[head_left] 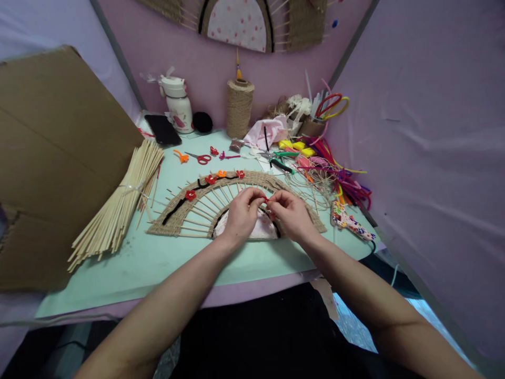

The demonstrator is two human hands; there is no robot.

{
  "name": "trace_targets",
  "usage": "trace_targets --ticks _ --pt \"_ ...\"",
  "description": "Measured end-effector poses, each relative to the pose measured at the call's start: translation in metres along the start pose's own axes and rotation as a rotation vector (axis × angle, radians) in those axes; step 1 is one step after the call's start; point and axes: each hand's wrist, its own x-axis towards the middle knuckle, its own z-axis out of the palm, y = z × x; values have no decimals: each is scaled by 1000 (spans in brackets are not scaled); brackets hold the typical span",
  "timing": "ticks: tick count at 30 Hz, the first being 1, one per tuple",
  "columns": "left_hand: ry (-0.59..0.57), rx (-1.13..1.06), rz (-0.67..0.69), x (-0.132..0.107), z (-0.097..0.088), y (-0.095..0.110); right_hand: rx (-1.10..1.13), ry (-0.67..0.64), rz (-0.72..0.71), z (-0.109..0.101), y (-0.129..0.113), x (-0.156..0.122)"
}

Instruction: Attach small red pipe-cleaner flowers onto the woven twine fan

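Both hands meet over the right half of a woven twine-and-stick fan (173, 222) lying on the table. My left hand (243, 210) pinches a small red piece (266, 200), perhaps pipe cleaner, from the left. From the other side, my right hand (290, 210) has its fingertips closed on the same piece. Its full shape is hidden by the fingers. Along the fan's upper left band sit red flowers (190, 195) and an orange flower (221, 173), beside a black fuzzy stem (173, 210). A white spotted half-circle (260, 229) fills the fan's lower middle, partly covered by my hands.
Left lies a bundle of sticks (114, 202) near a cardboard sheet (59, 158). Behind the fan are red scissors (203, 158), pliers (282, 163), a twine spool (240, 108), a bottle (179, 108) and a phone (162, 130). Pipe cleaners (351, 187) and a patterned glue gun (351, 221) lie right.
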Motion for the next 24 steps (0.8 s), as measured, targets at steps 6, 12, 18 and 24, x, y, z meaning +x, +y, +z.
trace_targets --ticks 6,12,18,24 --pt "5 -62 -78 3 1 -1 111 35 53 9 6 -2" --pt "-127 -66 -191 9 -5 -2 -113 -33 -77 -2 8 1" --pt "-220 51 -173 9 -7 3 -306 -115 -120 -16 3 2" --pt "-198 -4 -198 9 -7 7 -313 -130 -116 -17 1 3"
